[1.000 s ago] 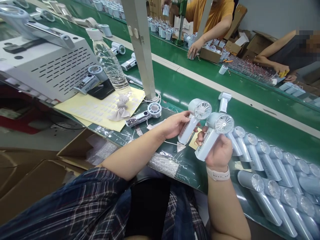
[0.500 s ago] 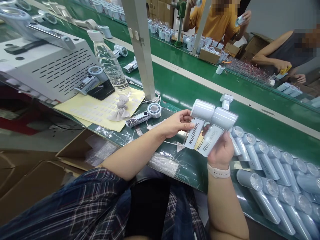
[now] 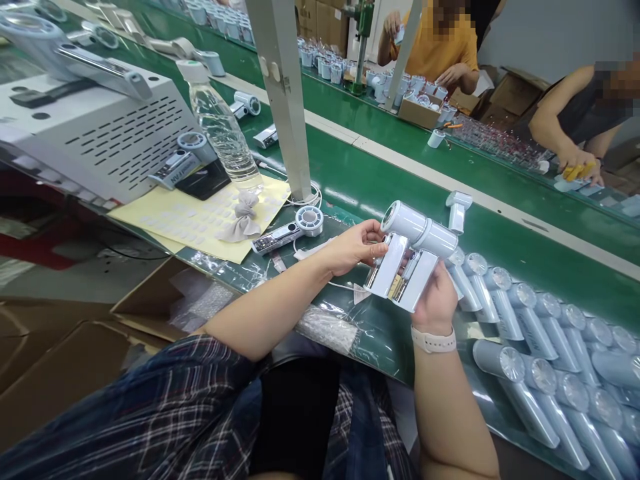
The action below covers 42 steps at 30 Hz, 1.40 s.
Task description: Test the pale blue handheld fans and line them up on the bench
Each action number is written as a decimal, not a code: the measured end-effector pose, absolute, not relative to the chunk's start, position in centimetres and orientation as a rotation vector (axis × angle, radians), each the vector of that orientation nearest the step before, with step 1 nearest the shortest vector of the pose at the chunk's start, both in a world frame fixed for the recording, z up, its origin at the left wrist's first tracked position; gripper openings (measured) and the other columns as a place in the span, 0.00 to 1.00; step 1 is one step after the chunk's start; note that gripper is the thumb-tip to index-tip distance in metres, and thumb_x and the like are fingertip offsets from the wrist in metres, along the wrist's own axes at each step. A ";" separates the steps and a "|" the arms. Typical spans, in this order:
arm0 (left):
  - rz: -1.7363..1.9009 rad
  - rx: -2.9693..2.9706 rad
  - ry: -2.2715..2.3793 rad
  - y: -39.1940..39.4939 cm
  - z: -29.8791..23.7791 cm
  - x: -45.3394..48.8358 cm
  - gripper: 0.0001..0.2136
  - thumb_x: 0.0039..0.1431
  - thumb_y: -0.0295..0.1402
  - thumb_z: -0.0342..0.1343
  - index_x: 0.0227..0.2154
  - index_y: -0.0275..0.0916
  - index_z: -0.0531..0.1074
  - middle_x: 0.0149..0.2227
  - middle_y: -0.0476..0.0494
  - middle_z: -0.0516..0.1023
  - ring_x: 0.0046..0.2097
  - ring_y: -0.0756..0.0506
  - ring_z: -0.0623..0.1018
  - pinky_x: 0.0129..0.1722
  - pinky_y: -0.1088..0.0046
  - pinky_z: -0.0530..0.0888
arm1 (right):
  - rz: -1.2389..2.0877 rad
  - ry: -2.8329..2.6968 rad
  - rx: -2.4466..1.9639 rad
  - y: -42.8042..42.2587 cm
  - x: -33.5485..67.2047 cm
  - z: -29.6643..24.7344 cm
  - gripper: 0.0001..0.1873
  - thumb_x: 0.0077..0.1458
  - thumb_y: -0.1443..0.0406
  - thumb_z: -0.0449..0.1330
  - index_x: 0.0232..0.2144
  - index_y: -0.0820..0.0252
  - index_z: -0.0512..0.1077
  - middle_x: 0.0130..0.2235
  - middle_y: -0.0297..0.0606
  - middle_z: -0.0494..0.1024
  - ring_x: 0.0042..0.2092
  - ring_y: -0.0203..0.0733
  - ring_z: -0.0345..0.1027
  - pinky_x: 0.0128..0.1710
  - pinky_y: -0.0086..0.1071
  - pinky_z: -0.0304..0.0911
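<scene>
Two pale blue handheld fans are held side by side over the bench, their round heads close together and their handles pointing down toward me. My left hand [image 3: 364, 250] is closed on the left fan [image 3: 393, 263], with the thumb near the top of its handle. Around the handle of the right fan [image 3: 423, 277] my right hand [image 3: 439, 303] is wrapped from the right and below. Plain handle sides face up, and shiny strips show on their left edges. Part of the yellow print between the handles is visible.
Rows of wrapped fans [image 3: 545, 373] stand at the right. One fan [image 3: 459, 210] lies on the green belt [image 3: 370, 173]. Left are another fan [image 3: 290, 230], a yellow sticker sheet [image 3: 200, 230], a water bottle [image 3: 223, 133] and a metal post [image 3: 283, 100]. Co-workers sit across the belt.
Both fans have been turned, so the "Speed FAN" lettering no longer faces up. My right hand has shifted slightly left. The fan on the belt has moved a little right.
</scene>
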State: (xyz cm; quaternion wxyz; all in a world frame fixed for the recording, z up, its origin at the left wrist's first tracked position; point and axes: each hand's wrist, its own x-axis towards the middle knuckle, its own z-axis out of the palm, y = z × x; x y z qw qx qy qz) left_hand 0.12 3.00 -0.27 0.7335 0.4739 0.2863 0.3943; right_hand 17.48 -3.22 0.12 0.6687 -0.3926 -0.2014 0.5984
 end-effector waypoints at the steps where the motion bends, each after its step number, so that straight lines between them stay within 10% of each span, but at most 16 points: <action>1: 0.870 1.045 0.635 3.0 -0.3 0.1 0.36 0.34 0.53 0.76 0.38 0.39 0.64 0.36 0.48 0.72 0.36 0.48 0.77 0.28 0.76 0.74 | 1.355 -0.448 -0.887 -3.2 17.5 0.1 0.15 0.55 0.61 0.59 0.46 0.55 0.72 0.34 0.37 0.84 0.32 0.46 0.79 0.43 0.50 0.76; 19: 0.916 1.082 0.631 2.8 0.8 -0.2 0.28 0.43 0.49 0.74 0.40 0.37 0.71 0.39 0.44 0.77 0.36 0.49 0.77 0.31 0.76 0.73 | 1.197 -0.611 -0.893 -3.6 17.4 0.4 0.19 0.52 0.59 0.56 0.45 0.55 0.74 0.33 0.37 0.83 0.34 0.50 0.79 0.44 0.52 0.75; 33: 1.446 1.650 0.605 2.4 0.6 0.0 0.10 0.56 0.35 0.66 0.40 0.42 0.78 0.55 0.40 0.80 0.66 0.38 0.70 0.68 0.52 0.63 | 0.700 -1.317 -1.015 -4.3 18.5 0.7 0.31 0.43 0.68 0.75 0.50 0.53 0.73 0.54 0.42 0.79 0.56 0.50 0.72 0.62 0.49 0.63; 42: 1.411 1.854 0.556 2.4 0.1 0.0 0.15 0.55 0.41 0.67 0.43 0.43 0.76 0.50 0.39 0.82 0.59 0.37 0.77 0.67 0.48 0.64 | 0.632 -1.329 -0.948 -4.3 18.6 0.5 0.37 0.39 0.65 0.78 0.52 0.51 0.72 0.56 0.42 0.77 0.61 0.54 0.70 0.66 0.55 0.60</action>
